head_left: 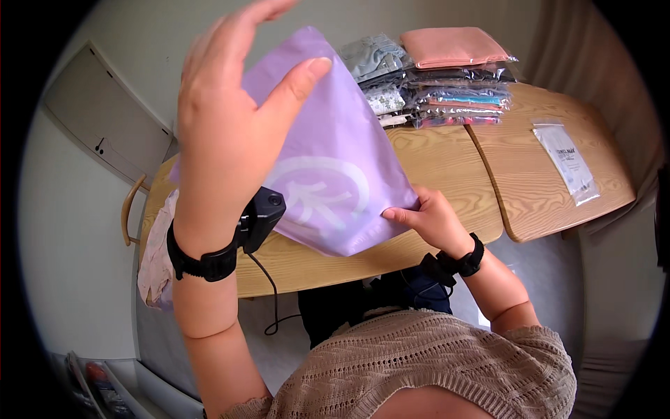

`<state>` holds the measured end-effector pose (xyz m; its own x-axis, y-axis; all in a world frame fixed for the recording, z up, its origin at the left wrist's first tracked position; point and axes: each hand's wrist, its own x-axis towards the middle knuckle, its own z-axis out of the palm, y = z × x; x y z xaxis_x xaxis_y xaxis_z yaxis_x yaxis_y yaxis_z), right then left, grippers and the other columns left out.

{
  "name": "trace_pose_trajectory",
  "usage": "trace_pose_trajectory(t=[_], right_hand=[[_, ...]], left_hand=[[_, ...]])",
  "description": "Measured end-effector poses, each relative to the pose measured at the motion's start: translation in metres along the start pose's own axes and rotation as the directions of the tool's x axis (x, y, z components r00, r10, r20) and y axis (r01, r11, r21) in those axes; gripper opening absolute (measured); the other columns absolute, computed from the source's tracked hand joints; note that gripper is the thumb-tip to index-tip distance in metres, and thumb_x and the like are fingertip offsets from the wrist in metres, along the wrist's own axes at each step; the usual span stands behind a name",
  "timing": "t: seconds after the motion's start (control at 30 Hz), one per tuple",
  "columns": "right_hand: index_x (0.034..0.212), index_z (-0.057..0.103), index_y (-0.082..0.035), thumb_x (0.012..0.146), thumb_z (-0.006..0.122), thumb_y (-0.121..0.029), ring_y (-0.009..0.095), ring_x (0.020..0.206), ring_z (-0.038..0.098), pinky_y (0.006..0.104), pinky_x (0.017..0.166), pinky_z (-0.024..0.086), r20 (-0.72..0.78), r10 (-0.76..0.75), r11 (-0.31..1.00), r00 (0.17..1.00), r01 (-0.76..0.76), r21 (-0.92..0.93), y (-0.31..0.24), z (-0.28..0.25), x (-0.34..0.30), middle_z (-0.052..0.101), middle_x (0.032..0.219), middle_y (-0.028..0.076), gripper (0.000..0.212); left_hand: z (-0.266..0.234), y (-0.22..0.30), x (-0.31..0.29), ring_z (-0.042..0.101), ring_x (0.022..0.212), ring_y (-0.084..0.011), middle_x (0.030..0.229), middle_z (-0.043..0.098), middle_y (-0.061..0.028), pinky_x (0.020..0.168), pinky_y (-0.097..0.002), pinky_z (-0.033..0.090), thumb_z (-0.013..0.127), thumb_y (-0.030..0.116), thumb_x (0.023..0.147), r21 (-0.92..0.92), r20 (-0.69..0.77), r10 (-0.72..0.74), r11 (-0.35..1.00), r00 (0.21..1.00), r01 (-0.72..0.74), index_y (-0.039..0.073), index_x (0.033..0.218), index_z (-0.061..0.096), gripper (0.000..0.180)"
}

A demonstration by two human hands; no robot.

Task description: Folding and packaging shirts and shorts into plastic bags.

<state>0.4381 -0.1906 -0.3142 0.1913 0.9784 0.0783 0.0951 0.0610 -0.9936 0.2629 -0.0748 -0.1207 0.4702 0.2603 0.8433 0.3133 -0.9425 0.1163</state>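
A lilac plastic bag (328,133) with a pale round print hangs tilted above the wooden table in front of me. My right hand (429,218) pinches its lower right edge, thumb on the front and the other fingers behind. My left hand (234,98) is raised at the bag's upper left, its thumb stretched across the front. The left fingers reach upward, apart from the thumb, with no grip on the bag visible. Black straps with small devices circle both wrists. Whatever is inside the bag cannot be made out.
Stacks of folded clothes in clear bags (457,101) stand at the back of the table (447,164), a pink packet (453,47) on top. A flat white packet (567,162) lies at right. Pale pink cloth (157,255) hangs at the left edge. A cable (269,276) dangles from my left wrist.
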Motion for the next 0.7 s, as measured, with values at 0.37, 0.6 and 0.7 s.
trace_pose_trajectory(t=[0.37, 0.6, 0.7], right_hand=[[0.118, 0.051, 0.006, 0.085, 0.068, -0.018, 0.016, 0.101, 0.058, 0.0286, 0.092, 0.044, 0.062, 0.285, 0.775, 0.957, -0.268, 0.572, 0.008, 0.025, 0.018, 0.061, 0.113, 0.012, 0.045], [0.130, 0.039, 0.004, 0.087, 0.065, -0.015, 0.017, 0.111, 0.051, 0.0292, 0.098, 0.038, 0.188, 0.092, 0.853, 0.978, -0.175, 0.492, -0.019, 0.082, 0.048, 0.054, 0.122, 0.013, 0.054], [0.131, 0.036, 0.002, 0.089, 0.057, -0.008, 0.019, 0.110, 0.053, 0.0300, 0.094, 0.041, 0.118, 0.035, 0.893, 0.992, -0.085, 0.442, -0.021, 0.082, 0.049, 0.054, 0.122, 0.014, 0.048]], left_hand=[[0.018, -0.040, -0.217, 0.048, 0.116, -0.0211, 0.127, 0.047, -0.0152, 0.096, -0.0362, 0.042, 0.070, 0.016, 0.083, -0.576, 0.630, -0.554, 0.138, 0.545, 0.806, -0.002, 0.137, 0.026, 0.073], [0.006, -0.058, -0.246, 0.059, 0.092, -0.0121, 0.111, 0.056, -0.0047, 0.070, -0.0254, 0.053, 0.057, 0.012, 0.090, -0.798, 0.314, -0.818, 0.047, 0.482, 0.600, 0.007, 0.129, 0.038, 0.044], [-0.011, -0.090, -0.240, 0.060, 0.091, -0.0122, 0.111, 0.057, -0.0049, 0.069, -0.0253, 0.055, 0.055, 0.011, 0.092, -0.834, 0.231, -0.866, 0.059, 0.444, 0.549, 0.007, 0.127, 0.041, 0.038]])
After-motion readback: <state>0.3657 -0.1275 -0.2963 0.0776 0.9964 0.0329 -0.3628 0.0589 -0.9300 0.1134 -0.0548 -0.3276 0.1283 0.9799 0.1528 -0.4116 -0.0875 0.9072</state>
